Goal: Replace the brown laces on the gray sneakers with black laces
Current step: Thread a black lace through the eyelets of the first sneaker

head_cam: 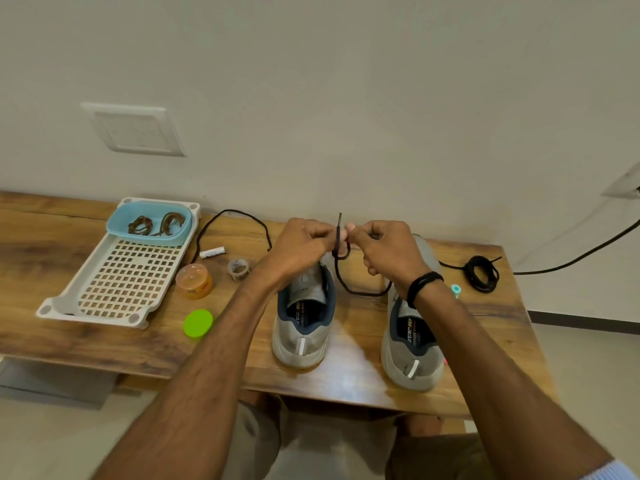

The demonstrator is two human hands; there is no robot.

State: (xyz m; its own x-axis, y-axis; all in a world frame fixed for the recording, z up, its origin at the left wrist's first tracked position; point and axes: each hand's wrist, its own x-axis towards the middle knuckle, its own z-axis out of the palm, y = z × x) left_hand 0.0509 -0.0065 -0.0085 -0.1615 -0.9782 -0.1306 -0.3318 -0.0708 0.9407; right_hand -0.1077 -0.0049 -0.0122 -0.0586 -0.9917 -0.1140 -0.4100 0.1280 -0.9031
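Note:
Two gray sneakers stand heel-toward-me on the wooden table: the left sneaker (304, 327) and the right sneaker (412, 344). My left hand (301, 245) and my right hand (384, 247) meet above the left sneaker's front, both pinching one black lace (346, 285). Its tip sticks up between my fingers, and a loop of it hangs down between the shoes. The lace's other end trails left in an arc across the table. A second black lace (481, 273) lies coiled at the right. The brown laces (156, 225) rest in a blue tub (117, 223).
A white perforated tray (128, 282) holds the blue tub at the left. Near it lie a battery (212, 252), a small tape roll (239, 268), an orange jar (194, 281) and a green lid (198, 323). A black cable (588, 252) runs off right. The wall is right behind.

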